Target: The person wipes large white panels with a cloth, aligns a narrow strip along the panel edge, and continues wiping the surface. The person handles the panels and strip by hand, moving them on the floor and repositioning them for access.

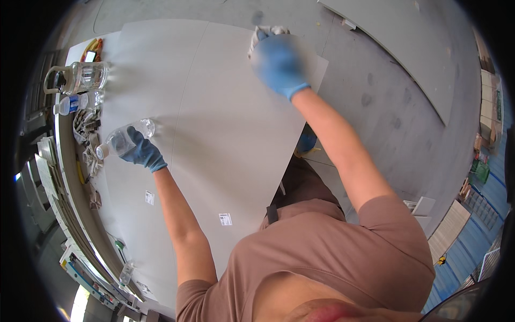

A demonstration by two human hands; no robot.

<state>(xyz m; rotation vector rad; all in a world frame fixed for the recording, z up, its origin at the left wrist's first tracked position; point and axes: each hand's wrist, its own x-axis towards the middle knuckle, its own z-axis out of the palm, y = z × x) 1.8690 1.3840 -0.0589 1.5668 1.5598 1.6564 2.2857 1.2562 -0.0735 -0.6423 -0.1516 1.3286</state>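
Observation:
My left hand (pixel 142 152), in a blue glove, is closed round a clear plastic bottle (pixel 146 126) with a white cap. The bottle lies tilted over the left part of a large pale grey panel (pixel 225 145), its cap toward the left. At the panel's far right, my gloved right hand (pixel 279 61) is blurred by motion. Its fingers are closed on a crumpled whitish rag (pixel 258 40), which shows past the fingertips. Whether the rag touches the panel there, I cannot tell. Two small white labels (pixel 225 219) are stuck on the panel's near part.
Along the left edge stand a large clear jug (pixel 88 77) with a handle and a smaller bottle (pixel 71 104). Crumpled work gloves (pixel 86 123) lie below them. Another clear bottle (pixel 126 272) is at the near left. A second grey panel (pixel 397 48) rises at the far right.

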